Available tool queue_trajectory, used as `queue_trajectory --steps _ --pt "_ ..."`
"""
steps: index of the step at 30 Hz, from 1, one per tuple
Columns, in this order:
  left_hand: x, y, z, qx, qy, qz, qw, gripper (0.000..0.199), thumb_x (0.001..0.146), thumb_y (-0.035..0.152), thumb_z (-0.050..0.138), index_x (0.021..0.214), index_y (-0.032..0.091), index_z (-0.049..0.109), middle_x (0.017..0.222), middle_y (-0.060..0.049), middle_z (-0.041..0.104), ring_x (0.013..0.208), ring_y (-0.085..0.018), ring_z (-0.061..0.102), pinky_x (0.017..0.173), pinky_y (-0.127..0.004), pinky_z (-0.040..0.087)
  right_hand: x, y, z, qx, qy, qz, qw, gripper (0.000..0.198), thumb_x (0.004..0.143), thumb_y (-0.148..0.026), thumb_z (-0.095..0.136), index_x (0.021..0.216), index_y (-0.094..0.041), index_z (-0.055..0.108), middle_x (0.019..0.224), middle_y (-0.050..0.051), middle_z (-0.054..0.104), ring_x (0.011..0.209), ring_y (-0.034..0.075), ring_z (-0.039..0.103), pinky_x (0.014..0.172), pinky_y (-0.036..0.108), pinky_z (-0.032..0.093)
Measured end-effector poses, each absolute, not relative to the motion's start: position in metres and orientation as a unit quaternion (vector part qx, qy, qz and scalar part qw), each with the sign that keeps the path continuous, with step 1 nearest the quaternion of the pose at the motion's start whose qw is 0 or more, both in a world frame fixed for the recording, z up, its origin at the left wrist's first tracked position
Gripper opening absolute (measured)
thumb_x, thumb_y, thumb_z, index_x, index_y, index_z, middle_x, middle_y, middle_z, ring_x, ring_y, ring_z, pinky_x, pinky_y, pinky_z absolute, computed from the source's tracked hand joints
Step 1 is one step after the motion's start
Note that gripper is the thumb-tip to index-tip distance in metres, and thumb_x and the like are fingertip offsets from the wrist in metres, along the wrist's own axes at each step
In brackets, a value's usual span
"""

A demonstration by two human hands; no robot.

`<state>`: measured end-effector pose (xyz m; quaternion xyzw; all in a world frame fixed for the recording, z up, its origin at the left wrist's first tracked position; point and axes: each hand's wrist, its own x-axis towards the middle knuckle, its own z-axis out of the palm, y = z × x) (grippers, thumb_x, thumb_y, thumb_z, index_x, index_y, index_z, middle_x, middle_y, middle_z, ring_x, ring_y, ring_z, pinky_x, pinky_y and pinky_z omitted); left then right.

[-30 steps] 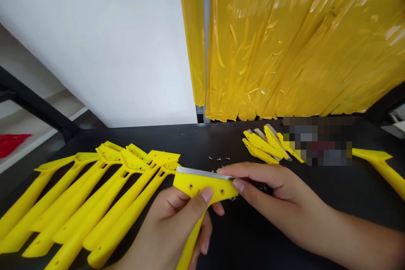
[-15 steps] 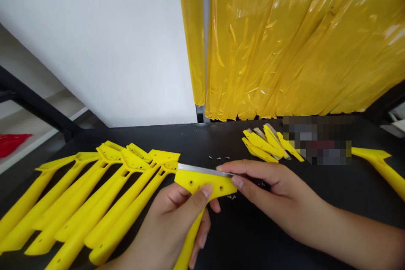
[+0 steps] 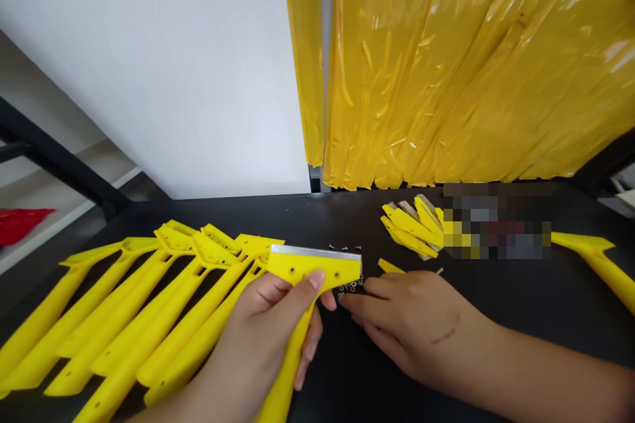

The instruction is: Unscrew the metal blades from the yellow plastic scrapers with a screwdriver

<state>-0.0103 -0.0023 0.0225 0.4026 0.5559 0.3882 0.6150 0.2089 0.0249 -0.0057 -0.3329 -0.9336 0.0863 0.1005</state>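
Note:
My left hand (image 3: pixel 278 317) is closed around the handle of a yellow scraper (image 3: pixel 325 271), thumb pressed on its head between two holes. A thin metal blade (image 3: pixel 312 251) runs along the top edge of that head. Right of it, my right hand (image 3: pixel 411 317) reaches down to the black tabletop, its fingers bent close together at a cluster of small screws and nuts (image 3: pixel 353 285). Its thumb is hidden, as is anything pinched there. Beyond the knuckles lies a yellow strip (image 3: pixel 390 266), partly covered. A thin light tip (image 3: pixel 440 271) shows behind the hand.
Several yellow scraper handles (image 3: pixel 163 317) lie in a row at left. Behind my hands are loose screws (image 3: pixel 345 248) and a pile of yellow plates with blades (image 3: pixel 411 228). A blurred patch (image 3: pixel 501 225) and another yellow handle (image 3: pixel 590 251) are at right. Yellow plastic sheeting (image 3: pixel 446 66) hangs behind.
My right hand has left the scraper's blade edge and moved down to the small hardware on the table. My left hand, still gripping the scraper, has shifted slightly left.

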Motion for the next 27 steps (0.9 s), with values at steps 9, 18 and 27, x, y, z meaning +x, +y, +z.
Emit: queue_trajectory --steps 9,18,27 --pt "-0.010 0.000 0.022 0.406 0.555 0.381 0.619 0.046 0.097 0.058 0.062 0.077 0.017 0.073 0.044 0.003 0.054 0.032 -0.007 0.044 0.036 -0.015 0.033 0.204 0.028 -0.016 -0.313 -0.943 0.061 0.094 0.021 0.097 -0.011 0.054 0.108 -0.023 0.068 0.091 0.001 0.074 0.074 0.021 0.068 0.064 0.036 0.044" --pt "-0.010 -0.012 0.022 0.373 0.505 0.396 0.670 0.046 0.098 0.058 0.061 0.080 0.017 0.072 0.043 0.004 0.053 0.030 -0.006 0.039 0.033 -0.013 0.032 0.206 0.032 0.002 -0.324 -0.923 0.117 0.169 0.022 0.103 -0.016 0.049 0.097 -0.018 0.070 0.085 0.005 0.070 0.074 0.020 0.061 0.069 0.035 0.041" --pt "-0.013 -0.006 0.019 0.364 0.466 0.378 0.712 0.050 0.090 0.067 0.069 0.086 0.017 0.075 0.047 0.002 0.060 0.030 -0.007 0.044 0.032 -0.015 0.038 0.203 0.031 0.022 -0.388 -0.446 0.743 0.313 0.028 0.088 -0.044 0.081 0.089 -0.019 0.069 0.062 -0.007 0.045 0.057 0.009 0.029 0.054 0.025 0.021"
